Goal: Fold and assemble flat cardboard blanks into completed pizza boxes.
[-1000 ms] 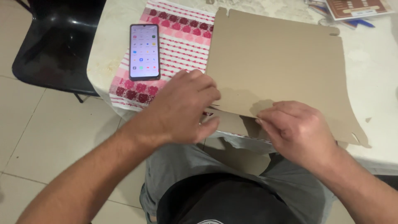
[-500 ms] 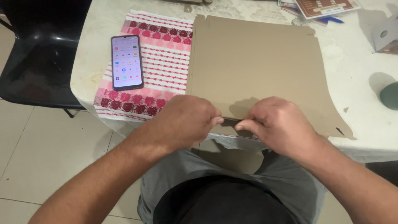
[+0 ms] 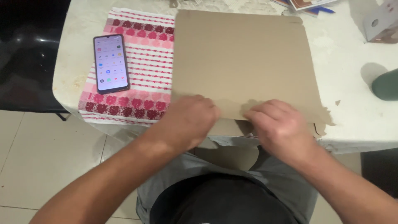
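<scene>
White desk (image 3: pixel 356 120), worn and speckled, seen from above with a rounded near-left corner. Flat brown cardboard sheet (image 3: pixel 244 62) spread across desk middle, near edge ragged and overhanging toward the lap, left edge lapped over a pink-and-white patterned cloth (image 3: pixel 145 70). Left hand (image 3: pixel 188 120) pressed palm-down on the sheet's near edge, fingers curled together over the cardboard; whether pinched or only pressed, could not tell. Right hand (image 3: pixel 282 124) just beside, knuckles up, fingers bent and closed onto the same edge near a torn flap. Hands close but apart. Smartphone (image 3: pixel 110 63) flat on the cloth, screen lit, well left of the hands. Dark green rounded object (image 3: pixel 385 85) at far right, partly cut off.
</scene>
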